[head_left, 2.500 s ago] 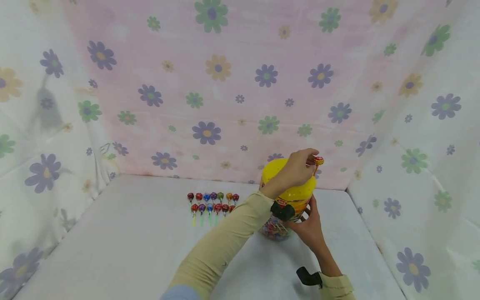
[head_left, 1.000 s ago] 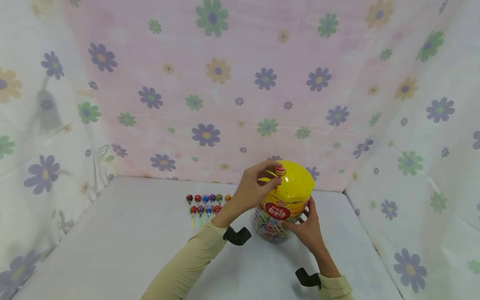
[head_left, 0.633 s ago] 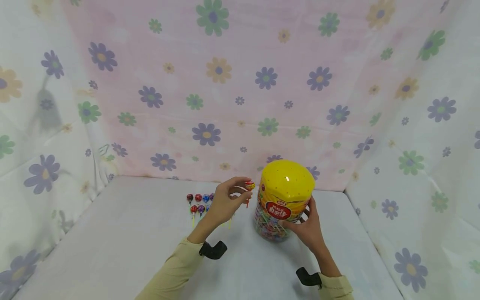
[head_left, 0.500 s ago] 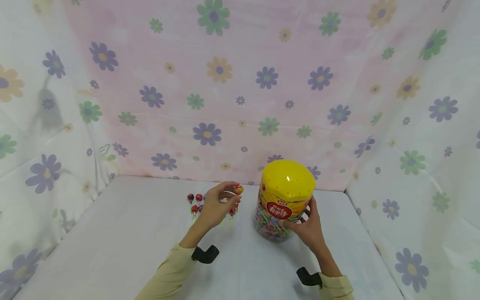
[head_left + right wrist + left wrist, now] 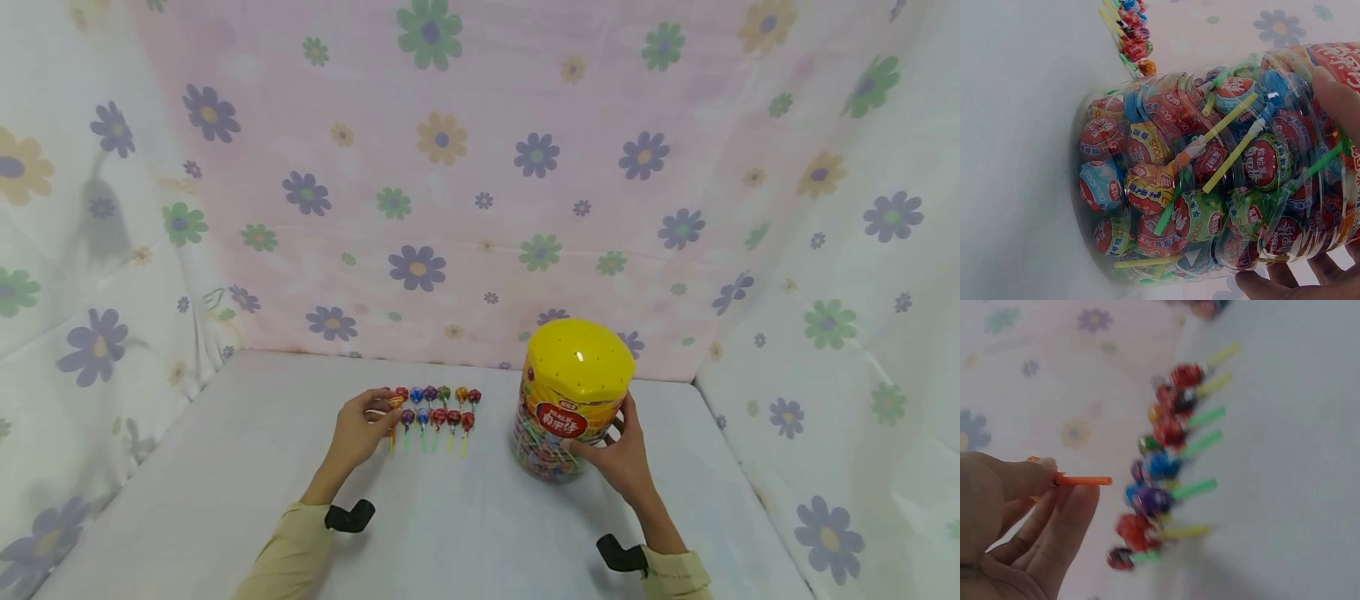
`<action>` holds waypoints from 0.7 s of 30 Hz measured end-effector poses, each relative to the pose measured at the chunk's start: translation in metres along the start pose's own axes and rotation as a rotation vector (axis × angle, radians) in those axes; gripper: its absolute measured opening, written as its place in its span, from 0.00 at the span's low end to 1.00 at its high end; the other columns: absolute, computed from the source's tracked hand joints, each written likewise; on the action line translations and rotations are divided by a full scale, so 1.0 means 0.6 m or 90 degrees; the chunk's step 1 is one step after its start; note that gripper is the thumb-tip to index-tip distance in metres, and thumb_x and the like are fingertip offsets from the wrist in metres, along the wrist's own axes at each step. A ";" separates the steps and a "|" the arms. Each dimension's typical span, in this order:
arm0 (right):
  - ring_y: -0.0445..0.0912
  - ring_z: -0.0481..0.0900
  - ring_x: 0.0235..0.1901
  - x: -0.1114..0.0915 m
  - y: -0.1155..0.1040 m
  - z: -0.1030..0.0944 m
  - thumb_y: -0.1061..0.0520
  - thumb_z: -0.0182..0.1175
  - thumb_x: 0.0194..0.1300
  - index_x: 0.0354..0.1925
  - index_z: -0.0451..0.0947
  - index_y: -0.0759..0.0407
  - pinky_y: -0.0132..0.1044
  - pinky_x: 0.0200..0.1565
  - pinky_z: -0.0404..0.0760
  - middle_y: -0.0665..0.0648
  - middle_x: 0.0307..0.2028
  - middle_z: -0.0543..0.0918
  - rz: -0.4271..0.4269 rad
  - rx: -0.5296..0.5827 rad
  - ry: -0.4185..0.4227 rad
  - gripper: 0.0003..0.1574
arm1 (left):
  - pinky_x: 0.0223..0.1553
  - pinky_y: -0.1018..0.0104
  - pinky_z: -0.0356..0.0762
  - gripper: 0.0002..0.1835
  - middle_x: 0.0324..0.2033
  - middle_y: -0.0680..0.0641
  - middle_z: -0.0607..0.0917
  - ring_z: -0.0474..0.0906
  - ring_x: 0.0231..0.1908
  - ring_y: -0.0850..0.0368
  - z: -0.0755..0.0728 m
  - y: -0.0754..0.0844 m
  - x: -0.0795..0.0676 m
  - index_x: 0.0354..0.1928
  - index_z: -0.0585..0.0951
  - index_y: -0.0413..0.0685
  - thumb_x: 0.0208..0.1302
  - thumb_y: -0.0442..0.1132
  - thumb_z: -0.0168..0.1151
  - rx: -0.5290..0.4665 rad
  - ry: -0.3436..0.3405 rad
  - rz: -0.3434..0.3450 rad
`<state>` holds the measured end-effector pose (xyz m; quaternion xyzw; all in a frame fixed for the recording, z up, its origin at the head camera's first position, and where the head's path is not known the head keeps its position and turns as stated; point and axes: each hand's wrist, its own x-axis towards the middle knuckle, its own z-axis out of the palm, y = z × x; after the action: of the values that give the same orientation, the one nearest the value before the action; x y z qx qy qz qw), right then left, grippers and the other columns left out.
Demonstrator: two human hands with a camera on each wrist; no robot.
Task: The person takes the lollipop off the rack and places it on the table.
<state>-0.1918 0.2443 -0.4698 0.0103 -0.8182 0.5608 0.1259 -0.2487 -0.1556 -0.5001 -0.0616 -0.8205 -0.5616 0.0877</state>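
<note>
My left hand (image 5: 356,427) pinches a lollipop (image 5: 395,402) between thumb and fingertips at the left end of two rows of lollipops (image 5: 438,417). In the left wrist view its orange stick (image 5: 1088,480) points toward the rows, while the hand mostly hides its head. The held lollipop looks raised off the table there. My right hand (image 5: 621,454) grips the right side of a big clear jar (image 5: 1210,162) with a yellow lid (image 5: 577,358), thumb in front, fingers curled behind. Through the jar's wall, many wrapped lollipops show.
A white-covered table (image 5: 465,533) carries everything. Flowered cloth (image 5: 487,242) rises behind it and on both sides. Black wrist mounts (image 5: 350,517) sit on both forearms. The jar stands to the right of the rows.
My left hand has carried the lollipop from above the jar's lid leftward and down to the left end of the rows. The right hand has stayed on the jar.
</note>
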 end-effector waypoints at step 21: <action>0.63 0.63 0.71 0.002 0.008 0.002 0.60 0.79 0.53 0.79 0.46 0.43 0.68 0.66 0.68 0.59 0.72 0.62 0.019 0.000 0.001 0.69 | 0.23 0.68 0.74 0.15 0.31 0.38 0.85 0.78 0.26 0.54 -0.024 -0.056 0.026 0.48 0.80 0.27 0.61 0.28 0.69 0.188 -0.001 -0.130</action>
<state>-0.1939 0.2454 -0.4742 -0.0028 -0.8183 0.5625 0.1183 -0.2693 -0.1813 -0.5225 0.0351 -0.8961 -0.4409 0.0375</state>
